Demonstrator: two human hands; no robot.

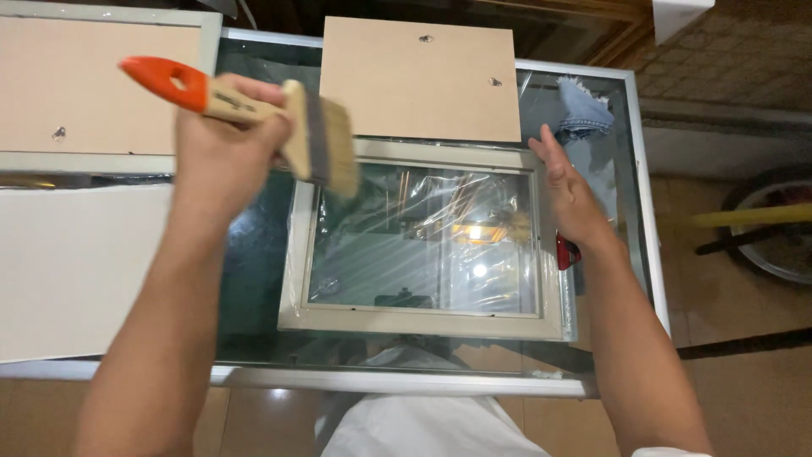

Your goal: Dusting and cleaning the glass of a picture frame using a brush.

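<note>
Far left: framed brown board (pixel 93 85) lying face down, pale sheet (pixel 76 271) just below it. Both on glass table (pixel 254 254).

Left hand (pixel 222 140) fisted around brush (pixel 254 106), raised above table; orange handle end pointing up-left, pale bristles down-right, hanging over upper-left corner of frame (pixel 419 320). Bristles blurred; contact with frame not determinable, appear clear of it.

Centre: frame flat on table, cream moulding, 1 glass pane inside, clear plastic film over pane, reflections strong. Loose brown backing board (pixel 420 80) lying just above frame, its lower edge at frame's top edge, 2 small hangers visible on it.

Right hand (pixel 571 199) open, fingers straight and together, palm edge resting against right side of frame, holding nothing. Small red object (pixel 567 252) just under wrist, kind unclear.

Progress, judged: backing out, pane exposed, brushing of frame in hand; no dust or residue discernible, so amount left unclear. Backing not yet refitted.
</note>
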